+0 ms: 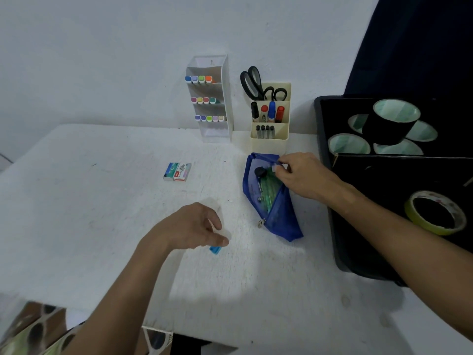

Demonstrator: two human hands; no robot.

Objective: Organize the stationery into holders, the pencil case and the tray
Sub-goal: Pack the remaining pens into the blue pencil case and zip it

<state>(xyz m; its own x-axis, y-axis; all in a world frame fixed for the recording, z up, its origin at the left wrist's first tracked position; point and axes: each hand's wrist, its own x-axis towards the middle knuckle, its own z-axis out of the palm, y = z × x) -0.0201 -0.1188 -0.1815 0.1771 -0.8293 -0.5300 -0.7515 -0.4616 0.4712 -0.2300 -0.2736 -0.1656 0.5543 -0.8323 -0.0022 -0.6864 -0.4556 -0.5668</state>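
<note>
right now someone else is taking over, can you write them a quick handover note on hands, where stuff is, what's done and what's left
Left hand: over the table, a small blue item at its fingertips; the grip is blurred.
Right hand: pinching the top edge of the open blue pencil case, which already holds green items.
Done: markers in the white tiered holder; scissors and pens in the cream holder; tape rolls in the black tray.
Left: staple boxes loose on the table, the blue item, zipping the case.

The white table (102, 201) bears staple boxes (177, 171), pencil case (271, 198), holders (270, 119), tray (332, 201).
</note>
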